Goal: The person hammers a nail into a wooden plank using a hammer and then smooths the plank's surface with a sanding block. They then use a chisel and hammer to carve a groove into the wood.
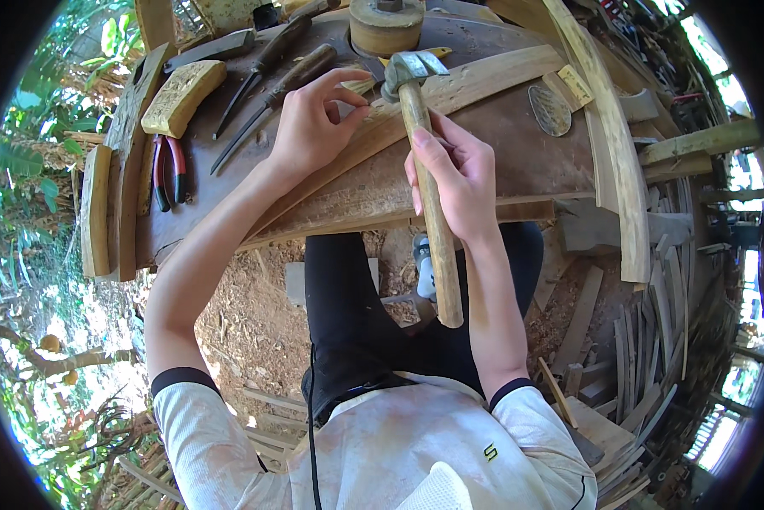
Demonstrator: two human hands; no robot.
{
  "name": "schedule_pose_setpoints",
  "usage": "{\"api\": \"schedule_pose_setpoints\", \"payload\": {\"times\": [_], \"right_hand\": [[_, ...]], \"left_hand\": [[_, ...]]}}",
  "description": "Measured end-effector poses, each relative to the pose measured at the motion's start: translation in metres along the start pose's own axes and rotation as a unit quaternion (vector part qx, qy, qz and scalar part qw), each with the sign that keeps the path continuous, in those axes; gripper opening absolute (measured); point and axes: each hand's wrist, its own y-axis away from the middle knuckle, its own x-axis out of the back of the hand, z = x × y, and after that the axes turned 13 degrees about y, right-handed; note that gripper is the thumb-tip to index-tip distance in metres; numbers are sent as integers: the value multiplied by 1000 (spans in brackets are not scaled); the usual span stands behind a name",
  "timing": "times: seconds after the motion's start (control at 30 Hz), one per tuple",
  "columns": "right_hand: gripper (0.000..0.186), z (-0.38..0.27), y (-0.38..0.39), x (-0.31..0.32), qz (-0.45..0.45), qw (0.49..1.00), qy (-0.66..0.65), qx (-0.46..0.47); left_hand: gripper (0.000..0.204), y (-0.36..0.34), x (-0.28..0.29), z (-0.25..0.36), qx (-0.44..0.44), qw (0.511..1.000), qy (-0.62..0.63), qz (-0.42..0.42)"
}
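Note:
My right hand (467,174) is wrapped round the wooden handle of a claw hammer (440,246), its metal head up over the workbench (518,157) and its handle end hanging past the near edge. To the left, my left hand (307,127) hovers by a long curved wooden strip (492,83) that lies across the bench. Its thumb and forefinger are pinched together near the hammer head. Whatever they hold, if anything, is too small to make out.
Left on the bench lie red-handled pliers (169,170), a wooden block (184,98) and long tools with wooden handles (310,68). A round wooden piece (386,30) stands at the back. An oval metal piece (550,110) lies right. Wood strips (654,340) pile up at right.

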Motion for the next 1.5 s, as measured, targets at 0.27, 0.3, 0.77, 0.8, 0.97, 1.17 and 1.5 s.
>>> {"api": "schedule_pose_setpoints", "payload": {"times": [0.27,0.3,0.77,0.8,0.97,1.17,1.5], "right_hand": [[47,-12,-6,-9,-25,999,17,-30],[46,-13,-5,-8,-19,1000,10,-19],[44,-13,-8,-10,-35,998,7,-42],[45,-13,-4,-12,-24,999,8,-24],[46,-8,-5,-12,-17,999,2,-32],[46,-5,-3,-12,2,1000,-14,-20],[47,-9,-9,5,-23,999,-18,-34]], "left_hand": [[44,0,-2,2,-13,1000,-2,14],[45,0,-2,2,-13,1000,1,10],[42,-3,-1,3,-14,1000,-21,12],[42,0,-1,2,-12,1000,-15,13],[43,-1,-2,2,-11,1000,-12,6],[42,0,-2,3,-16,1000,-19,2],[38,0,-1,3,-5,1000,-16,1]]}}
